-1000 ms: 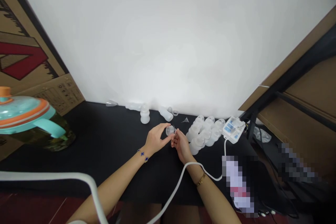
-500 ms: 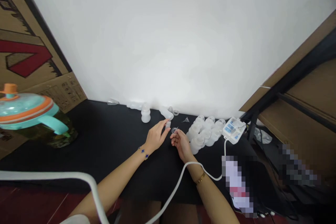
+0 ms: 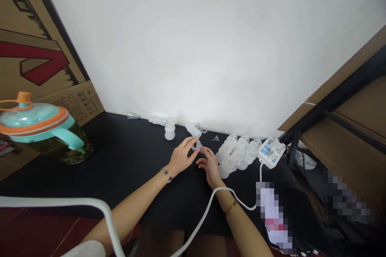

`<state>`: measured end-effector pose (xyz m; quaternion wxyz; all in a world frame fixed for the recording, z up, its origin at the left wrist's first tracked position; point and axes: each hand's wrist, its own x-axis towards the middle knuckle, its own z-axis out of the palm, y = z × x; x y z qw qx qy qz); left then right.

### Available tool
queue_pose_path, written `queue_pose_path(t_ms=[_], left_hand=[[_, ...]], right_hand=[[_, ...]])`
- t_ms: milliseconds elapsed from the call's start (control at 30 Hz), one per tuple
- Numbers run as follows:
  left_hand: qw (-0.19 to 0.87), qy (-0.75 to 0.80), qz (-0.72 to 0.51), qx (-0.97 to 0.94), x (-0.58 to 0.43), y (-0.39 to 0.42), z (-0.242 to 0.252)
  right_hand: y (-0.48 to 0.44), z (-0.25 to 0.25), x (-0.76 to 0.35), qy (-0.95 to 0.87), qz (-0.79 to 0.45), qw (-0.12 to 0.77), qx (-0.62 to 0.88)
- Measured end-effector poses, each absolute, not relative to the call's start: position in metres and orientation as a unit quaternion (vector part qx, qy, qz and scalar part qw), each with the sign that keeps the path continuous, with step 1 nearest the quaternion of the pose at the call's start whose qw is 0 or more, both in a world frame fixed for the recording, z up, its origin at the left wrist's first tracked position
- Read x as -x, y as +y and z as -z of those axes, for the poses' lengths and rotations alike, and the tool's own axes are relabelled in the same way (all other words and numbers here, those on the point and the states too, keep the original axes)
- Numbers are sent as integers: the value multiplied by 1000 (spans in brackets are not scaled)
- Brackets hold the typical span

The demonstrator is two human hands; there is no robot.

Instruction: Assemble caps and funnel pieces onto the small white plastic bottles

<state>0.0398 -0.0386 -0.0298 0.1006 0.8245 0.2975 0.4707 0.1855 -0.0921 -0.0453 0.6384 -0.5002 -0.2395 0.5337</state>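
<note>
My left hand pinches a small clear plastic bottle by its mouth, just above the black table. My right hand hovers right beside it, fingers curled and pinched near the bottle; whether a small clear part sits between them is too tiny to tell. A cluster of several translucent bottles lies just to the right of my right hand.
A white device with a blue label sits right of the bottles, its white cable crossing my right forearm. More clear bottles line the white wall. A large teal-and-orange-lidded jug stands at left before cardboard boxes.
My left hand set the bottle lower and farther forward, near the table. My two hands separated briefly, then came close again. The view shifted slightly right.
</note>
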Motion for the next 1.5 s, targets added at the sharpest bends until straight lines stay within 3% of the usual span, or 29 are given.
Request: queue_pose_path(t_ms=[1167,1500], left_hand=[[121,290,-447,-837,-44,-37,34],[116,294,-444,-838,-46,-36,39]], right_hand=[[-95,42,-182,-316,-478,643,508],[-95,43,-186,-286,-511,652,482]])
